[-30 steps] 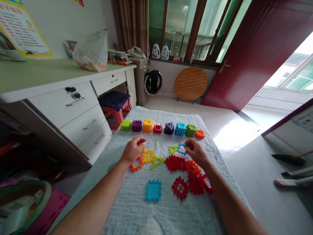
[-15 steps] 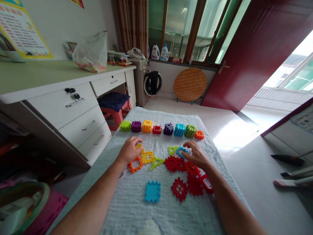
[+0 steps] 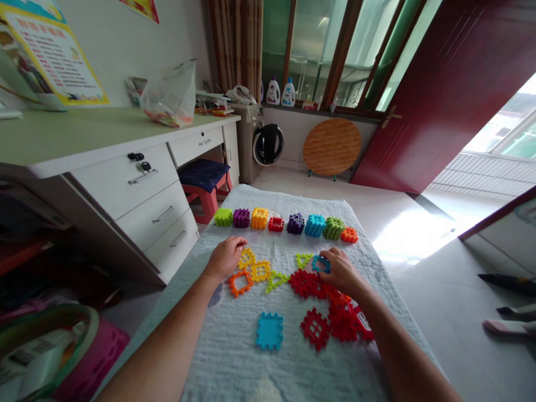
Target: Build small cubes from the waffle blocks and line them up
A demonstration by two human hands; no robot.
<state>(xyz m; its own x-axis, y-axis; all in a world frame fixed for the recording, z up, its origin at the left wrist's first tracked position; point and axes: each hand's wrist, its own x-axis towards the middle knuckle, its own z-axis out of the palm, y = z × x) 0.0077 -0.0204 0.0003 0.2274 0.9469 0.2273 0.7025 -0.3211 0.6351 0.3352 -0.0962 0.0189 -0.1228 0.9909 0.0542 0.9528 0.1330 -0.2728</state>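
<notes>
Flat plastic building tiles lie on a pale blue quilt (image 3: 234, 363). My left hand (image 3: 224, 258) rests with curled fingers beside a yellow square tile (image 3: 246, 258); an orange frame tile (image 3: 240, 283) lies just below it. My right hand (image 3: 341, 271) pinches a small blue tile (image 3: 320, 263) on the quilt, next to a green triangle tile (image 3: 304, 259). Red tiles (image 3: 307, 283) cluster under my right wrist. A blue rectangular tile (image 3: 269, 330) lies nearer to me. A row of assembled coloured cubes (image 3: 288, 223) stands across the far part of the quilt.
A white desk with drawers (image 3: 138, 190) runs along the left, with a plastic bag (image 3: 170, 95) on top. A red stool (image 3: 205, 181) stands under it. A round wooden board (image 3: 332, 146) leans on the far wall. A dark red door (image 3: 444, 84) stands open at right.
My view shifted slightly. My right hand lowered onto the blue tile and closed on it. My left hand stayed near the yellow tiles, which now show beside its fingers.
</notes>
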